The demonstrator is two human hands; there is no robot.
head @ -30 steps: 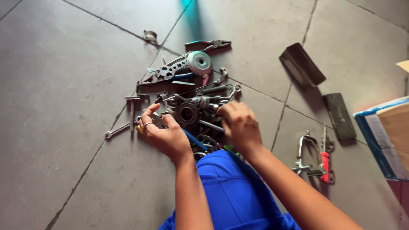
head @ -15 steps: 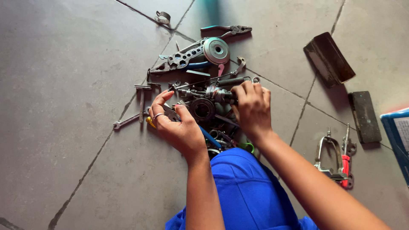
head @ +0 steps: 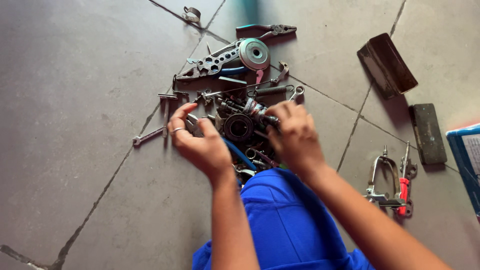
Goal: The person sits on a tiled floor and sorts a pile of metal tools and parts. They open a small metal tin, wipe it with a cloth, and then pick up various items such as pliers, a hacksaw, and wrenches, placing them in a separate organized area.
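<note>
A pile of metal tools and parts [head: 235, 107] lies on the grey tiled floor in front of my blue-clad knee [head: 280, 220]. My left hand [head: 197, 142], a ring on one finger, hovers over the pile's left edge with thumb and forefinger apart around a small grey metal piece [head: 193, 126]. My right hand [head: 295, 135] rests on the pile's right side, its fingers curled on the end of a dark metal shaft part [head: 267, 120]. A round bearing [head: 239, 127] sits between the two hands. A blue-handled tool [head: 241, 155] runs under my left wrist.
Beyond the pile lie a steel disc [head: 254, 52], a perforated plate [head: 212, 62], pliers [head: 270, 30], a spring [head: 272, 91] and a ring clamp [head: 191, 14]. A spanner [head: 147, 135] is left. Two dark blocks [head: 387, 65] [head: 427, 132], a red-handled tool [head: 402, 190] and a blue-edged box [head: 465, 160] are right.
My right hand has drawn back from the spring toward me and now sits on the dark shaft part. My left hand has shifted slightly left and covers the yellow piece.
</note>
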